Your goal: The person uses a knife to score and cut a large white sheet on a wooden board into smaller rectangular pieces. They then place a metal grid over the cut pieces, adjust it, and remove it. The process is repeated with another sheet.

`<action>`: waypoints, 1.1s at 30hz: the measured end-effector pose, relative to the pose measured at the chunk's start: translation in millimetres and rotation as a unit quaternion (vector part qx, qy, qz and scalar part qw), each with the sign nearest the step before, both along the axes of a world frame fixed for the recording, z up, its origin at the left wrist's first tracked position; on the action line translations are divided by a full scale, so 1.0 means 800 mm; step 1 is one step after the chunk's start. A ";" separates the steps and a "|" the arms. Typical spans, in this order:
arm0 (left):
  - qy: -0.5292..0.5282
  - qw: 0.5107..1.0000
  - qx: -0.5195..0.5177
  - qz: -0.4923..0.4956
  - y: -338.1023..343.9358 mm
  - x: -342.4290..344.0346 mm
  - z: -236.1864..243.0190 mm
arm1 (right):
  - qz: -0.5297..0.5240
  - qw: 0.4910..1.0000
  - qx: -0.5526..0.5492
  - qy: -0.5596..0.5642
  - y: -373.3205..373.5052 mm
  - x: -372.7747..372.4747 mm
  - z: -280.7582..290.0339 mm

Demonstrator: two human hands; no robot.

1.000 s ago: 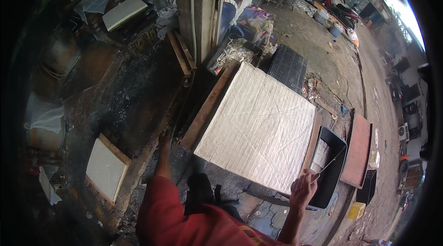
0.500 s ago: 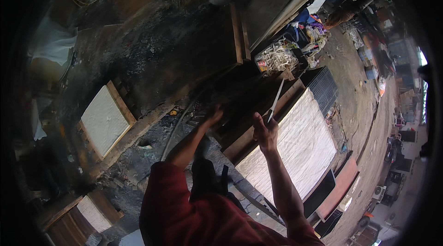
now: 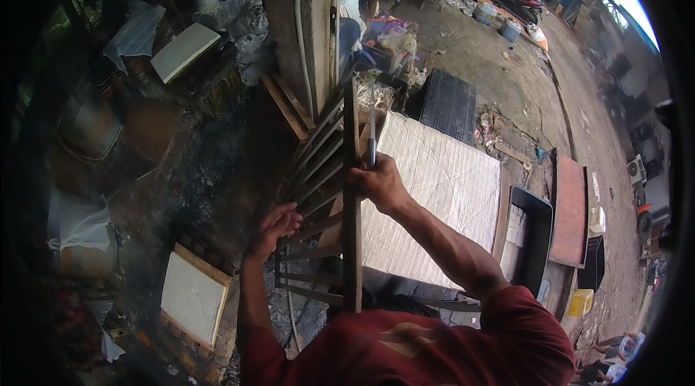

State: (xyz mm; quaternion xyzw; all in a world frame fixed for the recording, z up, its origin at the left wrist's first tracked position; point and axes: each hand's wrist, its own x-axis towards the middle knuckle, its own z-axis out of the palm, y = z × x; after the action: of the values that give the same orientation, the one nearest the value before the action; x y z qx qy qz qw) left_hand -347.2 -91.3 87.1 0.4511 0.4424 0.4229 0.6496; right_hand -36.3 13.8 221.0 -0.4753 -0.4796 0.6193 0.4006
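My right hand (image 3: 380,182) is closed around the handle of a long, thin-bladed knife (image 3: 373,122), whose blade points away from me. The same hand presses against the thick edge bar of a slatted wooden rack (image 3: 352,241), which stands tilted in front of my body. By the rack's left side is my left hand (image 3: 277,225), its fingers apart and loosely bent beside the slats; whether it touches them is hard to see. Under my right forearm lies a broad, white, creased sheet (image 3: 427,198) on a wooden-edged surface.
Right of the white sheet are a black tray (image 3: 532,241) and a reddish board (image 3: 570,212). A dark mesh panel (image 3: 449,107) lies beyond it, near a heap of pale scraps (image 3: 384,96). A concrete post (image 3: 318,31) rises ahead. At left sits a wood-framed white slab (image 3: 194,295).
The slatted rack now stands upright between my hands; earlier it was not seen there. My right hand has moved left with the knife, and my view has swung round.
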 end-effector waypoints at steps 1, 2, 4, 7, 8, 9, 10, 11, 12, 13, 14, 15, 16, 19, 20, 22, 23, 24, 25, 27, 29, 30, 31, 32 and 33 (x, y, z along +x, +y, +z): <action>0.146 0.988 -0.007 0.055 0.004 -0.018 -0.006 | -0.023 0.997 0.017 0.070 -0.015 0.049 0.019; 0.269 0.956 0.000 0.121 0.005 -0.035 -0.009 | -0.049 0.995 0.001 0.084 -0.020 0.099 0.032; 0.521 0.831 -0.156 0.119 -0.010 -0.071 -0.002 | -0.061 0.986 -0.009 0.152 -0.051 0.215 0.045; 0.288 0.928 -0.209 0.107 -0.021 -0.069 0.034 | -0.107 0.980 0.020 0.169 -0.112 0.366 0.023; 0.129 0.973 -0.148 0.117 -0.028 -0.051 0.048 | -0.123 0.979 0.015 0.161 -0.133 0.408 0.007; 0.078 0.986 -0.087 0.119 -0.020 -0.018 0.056 | -0.148 0.980 0.011 0.129 -0.158 0.444 -0.011; 0.187 0.976 -0.038 0.105 -0.010 0.024 0.059 | -0.178 0.981 -0.019 0.075 -0.184 0.478 -0.027; 0.214 0.970 0.018 0.117 0.009 0.066 0.061 | -0.203 0.976 -0.008 0.073 -0.197 0.503 -0.046; 0.231 0.961 0.049 0.141 0.021 0.105 0.060 | -0.212 0.977 0.022 0.006 -0.210 0.524 -0.063; 0.233 0.960 0.039 0.152 0.025 0.140 0.055 | -0.199 0.978 -0.032 -0.048 -0.223 0.543 -0.078; 0.298 0.944 0.024 0.139 0.040 0.167 0.050 | -0.216 0.972 -0.032 -0.092 -0.230 0.554 -0.097; 0.316 0.941 0.021 0.116 0.054 0.195 0.039 | -0.241 0.959 -0.038 -0.143 -0.238 0.566 -0.111; 0.336 0.935 0.021 0.113 0.068 0.220 0.027 | -0.267 0.939 -0.064 -0.209 -0.242 0.579 -0.122; 0.343 0.935 0.022 0.093 0.102 0.264 -0.006 | -0.317 0.929 -0.073 -0.173 -0.243 0.608 -0.147; 0.339 0.936 0.030 0.088 0.112 0.268 -0.015 | -0.314 0.932 -0.069 -0.166 -0.239 0.614 -0.153; 0.343 0.934 0.026 0.090 0.131 0.264 -0.032 | -0.319 0.928 -0.080 -0.174 -0.226 0.619 -0.165; 0.342 0.936 0.028 0.079 0.139 0.259 -0.040 | -0.316 0.928 -0.089 -0.175 -0.218 0.618 -0.170; 0.337 0.936 0.038 0.092 0.147 0.251 -0.047 | -0.312 0.929 -0.098 -0.175 -0.209 0.614 -0.176; 0.331 0.937 0.047 0.096 0.153 0.243 -0.054 | -0.307 0.929 -0.109 -0.173 -0.200 0.609 -0.181; 0.322 0.940 0.058 0.097 0.166 0.230 -0.070 | -0.309 0.932 -0.109 -0.154 -0.186 0.596 -0.192; 0.328 0.939 0.044 0.091 0.176 0.223 -0.084 | -0.327 0.926 -0.105 -0.154 -0.178 0.583 -0.203; 0.323 0.939 0.079 0.088 0.182 0.222 -0.089 | -0.332 0.927 -0.089 -0.152 -0.177 0.581 -0.208; 0.333 0.934 0.090 0.091 0.181 0.219 -0.092 | -0.330 0.926 -0.095 -0.159 -0.177 0.579 -0.214; 0.367 0.924 0.067 0.090 0.179 0.218 -0.094 | -0.304 0.935 -0.101 -0.155 -0.181 0.581 -0.218; 0.303 0.948 0.063 0.078 0.170 0.211 -0.094 | -0.322 0.927 -0.133 -0.142 -0.184 0.583 -0.223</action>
State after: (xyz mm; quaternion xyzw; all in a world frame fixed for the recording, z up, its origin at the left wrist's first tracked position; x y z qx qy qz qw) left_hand -178.1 44.4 12.1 0.5621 0.6244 0.3426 0.4205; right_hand 429.9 -133.5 42.3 -0.7359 -0.2663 0.4410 0.4392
